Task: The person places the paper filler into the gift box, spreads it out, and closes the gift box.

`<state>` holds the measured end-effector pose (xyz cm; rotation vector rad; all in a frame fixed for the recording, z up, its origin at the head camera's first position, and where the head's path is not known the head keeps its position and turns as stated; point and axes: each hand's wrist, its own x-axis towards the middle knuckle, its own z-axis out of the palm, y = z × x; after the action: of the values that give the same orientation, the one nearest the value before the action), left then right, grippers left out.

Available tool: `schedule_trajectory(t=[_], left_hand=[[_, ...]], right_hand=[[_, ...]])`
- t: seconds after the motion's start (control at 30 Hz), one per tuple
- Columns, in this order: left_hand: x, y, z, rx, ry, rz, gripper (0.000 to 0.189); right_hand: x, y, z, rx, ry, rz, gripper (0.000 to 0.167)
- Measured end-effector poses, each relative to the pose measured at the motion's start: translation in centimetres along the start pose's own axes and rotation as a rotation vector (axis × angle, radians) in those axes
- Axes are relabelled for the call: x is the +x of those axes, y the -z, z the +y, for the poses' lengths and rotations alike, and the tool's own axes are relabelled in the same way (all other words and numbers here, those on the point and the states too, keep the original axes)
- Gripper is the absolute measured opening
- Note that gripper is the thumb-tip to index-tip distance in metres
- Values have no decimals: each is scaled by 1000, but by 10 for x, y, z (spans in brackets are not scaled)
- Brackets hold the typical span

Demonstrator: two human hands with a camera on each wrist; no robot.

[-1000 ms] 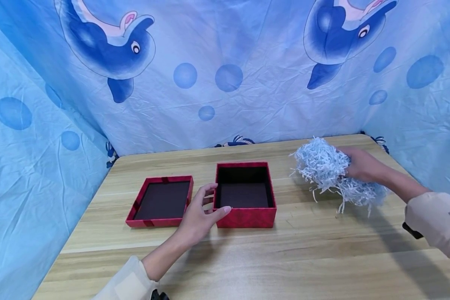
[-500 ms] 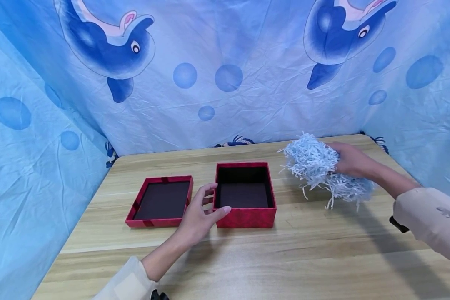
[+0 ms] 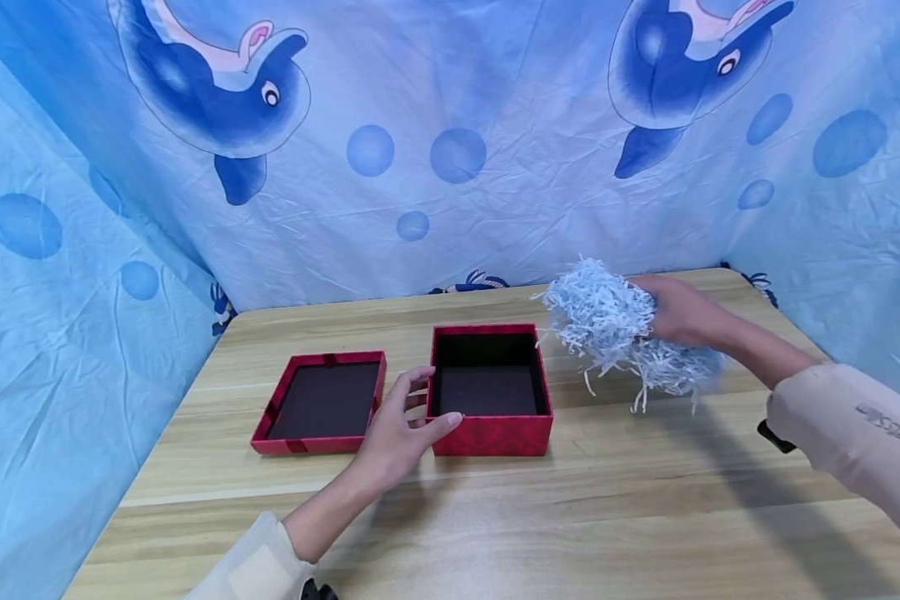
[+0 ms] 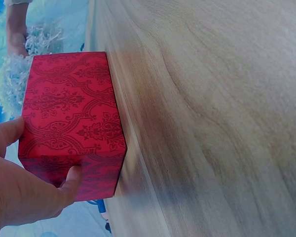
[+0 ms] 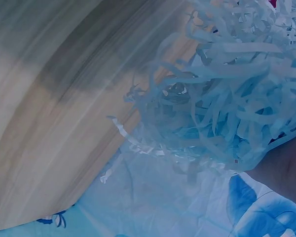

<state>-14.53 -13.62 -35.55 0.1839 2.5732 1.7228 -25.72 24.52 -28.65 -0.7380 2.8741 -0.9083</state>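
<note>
A red patterned box point(image 3: 492, 437) with a dark inside stands uncovered in the middle of the wooden table. My left hand point(image 3: 397, 437) holds its near left corner, thumb at the front rim and fingers against the left wall; the left wrist view shows this contact on the red box point(image 4: 74, 108). Right of the box, my right hand point(image 3: 678, 310) grips a loose bundle of pale blue shredded paper point(image 3: 596, 312), its strands hanging down above the table. In the right wrist view the shredded paper point(image 5: 227, 98) hides most of that hand's fingers.
A shallow red lid point(image 3: 307, 447) lies inside-up on the table point(image 3: 570, 533), left of the box. Blue cloth point(image 3: 390, 208) printed with dolphins hangs behind the table and along both sides.
My right hand has carried the shredded paper leftward and slightly up, closer to the box. The left hand, box and lid have stayed put.
</note>
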Motion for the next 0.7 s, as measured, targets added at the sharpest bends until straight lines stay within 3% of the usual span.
schedule_trajectory(t=[0.3,0.53,0.7], left_hand=[[0,0,1,-10,0,-3,71],[0,0,1,-12,4,-3,73],[0,-1,0,-13,4,-4,73]], right_hand=[[6,-4,-14,46,-12,-17,82],[13,-10,-22,46,36,-13,71],[19,-14,-28,35,49,-7,76]])
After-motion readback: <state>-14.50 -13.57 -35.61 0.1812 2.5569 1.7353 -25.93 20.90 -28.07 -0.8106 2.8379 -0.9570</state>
